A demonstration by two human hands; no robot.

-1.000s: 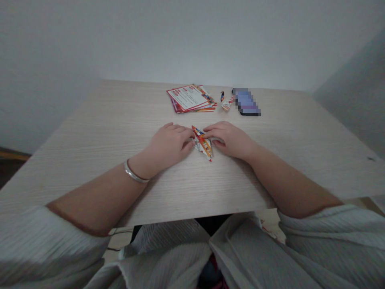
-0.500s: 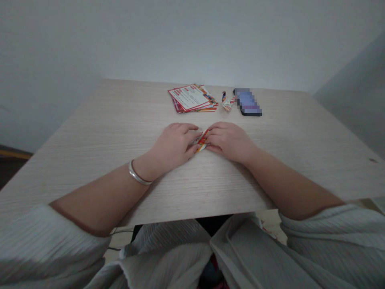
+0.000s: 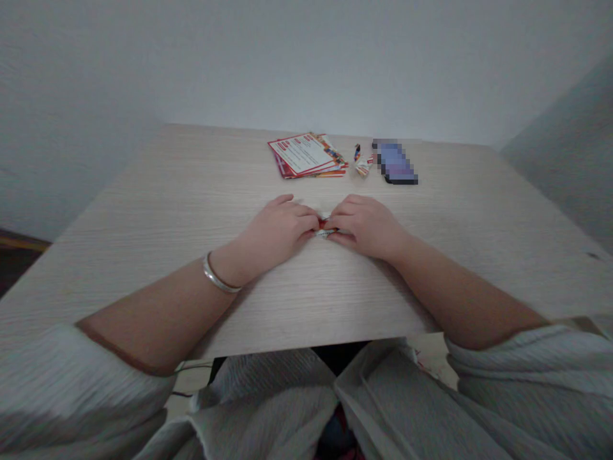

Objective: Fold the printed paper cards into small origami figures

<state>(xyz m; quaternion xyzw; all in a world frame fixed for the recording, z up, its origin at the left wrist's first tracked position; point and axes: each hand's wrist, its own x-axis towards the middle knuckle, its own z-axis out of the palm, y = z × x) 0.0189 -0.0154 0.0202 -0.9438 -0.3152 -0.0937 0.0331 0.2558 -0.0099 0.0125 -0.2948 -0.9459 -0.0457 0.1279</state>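
At the left, a silver bracelet (image 3: 218, 275) circled the wrist of the left hand (image 3: 283, 225), whose grip was closed to a pinch, thumb and fingertips on the near-left end of a small folded paper (image 3: 325, 234). Beyond it, towards the back of the pale worktop (image 3: 191, 185), lay a loose stack of printed sheets (image 3: 306, 156), seemingly flat and unfolded. The folded paper itself sat low over the middle of the worktop, between the two hands, only a narrow strip of white and red showing. Judging by that strip, some folding was done, but the piece looked unfinished; how many creases were left could not be told, as fingers covered most of it. The right hand (image 3: 366, 223) had its grip drawn nearly closed on the other end, thumb below and fingers above. Behind it stood a paper figure (image 3: 362, 167), folded into points and apparently complete, and just right of that lay a phone (image 3: 396, 163), its screen pixelated.
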